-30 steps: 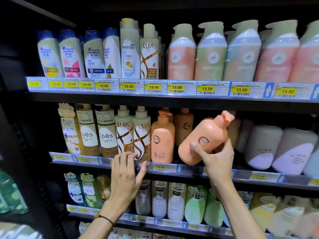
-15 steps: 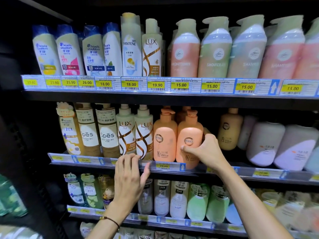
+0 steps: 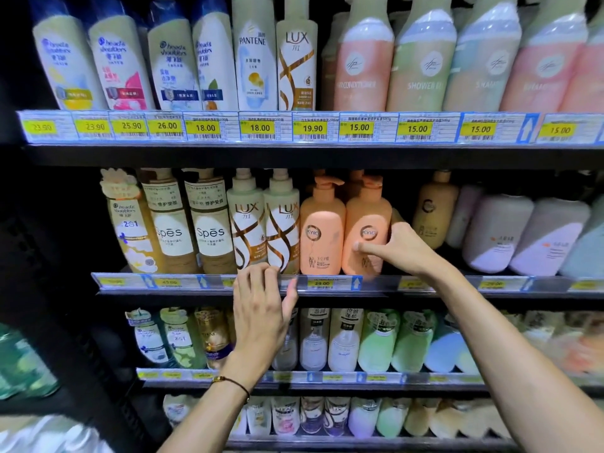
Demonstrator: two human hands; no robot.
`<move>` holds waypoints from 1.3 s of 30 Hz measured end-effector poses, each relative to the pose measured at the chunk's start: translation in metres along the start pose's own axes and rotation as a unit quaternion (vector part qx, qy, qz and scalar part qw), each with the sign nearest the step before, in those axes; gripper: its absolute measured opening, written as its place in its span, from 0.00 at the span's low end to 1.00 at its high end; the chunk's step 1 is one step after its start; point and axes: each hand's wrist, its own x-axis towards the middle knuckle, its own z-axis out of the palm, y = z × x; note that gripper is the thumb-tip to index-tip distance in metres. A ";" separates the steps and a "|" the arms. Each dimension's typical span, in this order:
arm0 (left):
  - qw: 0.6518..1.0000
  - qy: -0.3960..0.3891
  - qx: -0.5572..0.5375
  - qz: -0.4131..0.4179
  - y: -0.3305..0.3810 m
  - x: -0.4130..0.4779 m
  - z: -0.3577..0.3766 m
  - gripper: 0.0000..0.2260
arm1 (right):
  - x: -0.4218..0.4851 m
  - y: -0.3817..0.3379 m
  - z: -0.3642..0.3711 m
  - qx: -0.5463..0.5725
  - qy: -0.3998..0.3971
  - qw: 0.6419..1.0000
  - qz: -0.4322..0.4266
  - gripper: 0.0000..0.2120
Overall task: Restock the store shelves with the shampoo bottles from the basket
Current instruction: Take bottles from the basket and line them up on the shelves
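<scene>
Four shelves (image 3: 294, 155) in view, all stocked with bottles. Second shelf from the top: two peach KYIO bottles stand upright side by side, touching, just right of the LUX pair (image 3: 248, 223). Left KYIO (image 3: 322, 237) is untouched. Right KYIO (image 3: 367, 217) is held by the right hand (image 3: 405, 248), with the thumb flat on the front below the logo and the fingers curled round the bottle's right side. Left hand (image 3: 258, 308) hooks the rail (image 3: 183, 282) of the same shelf, fingers bent over its top edge, thumb against its front. The 29.00 tag (image 3: 322, 283) sits below the left KYIO. Cord bracelet (image 3: 233, 384) on left wrist.
</scene>
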 end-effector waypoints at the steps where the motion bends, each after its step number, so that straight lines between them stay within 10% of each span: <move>1: 1.000 -0.010 -0.001 -0.001 0.000 0.001 -0.003 0.16 | -0.003 -0.001 -0.002 -0.008 0.004 1.000 0.010 0.22; 9: 0.994 -0.090 0.044 0.037 0.005 0.010 -0.034 0.16 | -0.076 -0.002 0.022 -0.245 0.154 0.955 -0.071 0.47; 15: 0.978 -0.173 0.073 0.094 0.002 0.009 -0.062 0.23 | -0.131 -0.012 0.055 -0.373 0.119 0.911 -0.131 0.44; 39: 0.921 -0.377 0.090 -0.030 -0.102 -0.216 -0.237 0.29 | -0.354 -0.041 0.258 -0.281 -0.059 0.949 -0.127 0.32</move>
